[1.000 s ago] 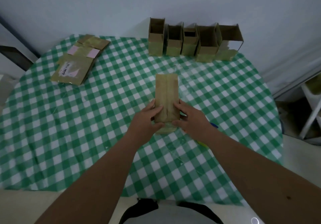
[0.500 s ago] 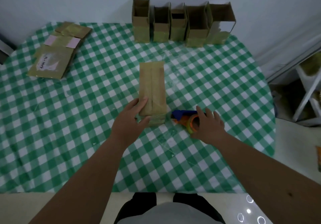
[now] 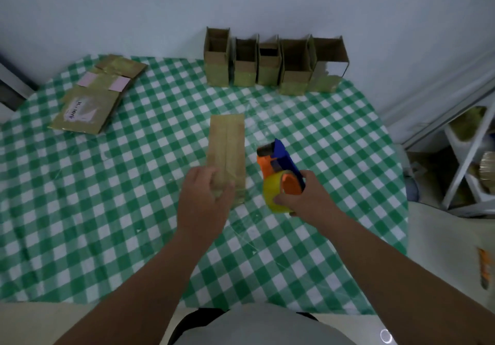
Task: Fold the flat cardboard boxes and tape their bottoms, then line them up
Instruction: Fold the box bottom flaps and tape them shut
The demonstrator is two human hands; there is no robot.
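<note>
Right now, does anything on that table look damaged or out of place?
Yes. In the row of five standing boxes by the wall, the rightmost box leans askew and its front face looks torn, with a pale ragged patch. The other four stand upright and look intact.

Near end of the folded box [image 3: 227, 146] is hidden under the left hand [image 3: 204, 202]. Tape dispenser [image 3: 278, 168] handle is covered by the right hand [image 3: 308, 197]. Label text on the flat box stack [image 3: 88, 103] is too blurred to read. Shelf [image 3: 471, 157] is cut off by the right edge, contents unclear. Desk [image 3: 80, 210] near edge partly hidden by arms.
</note>
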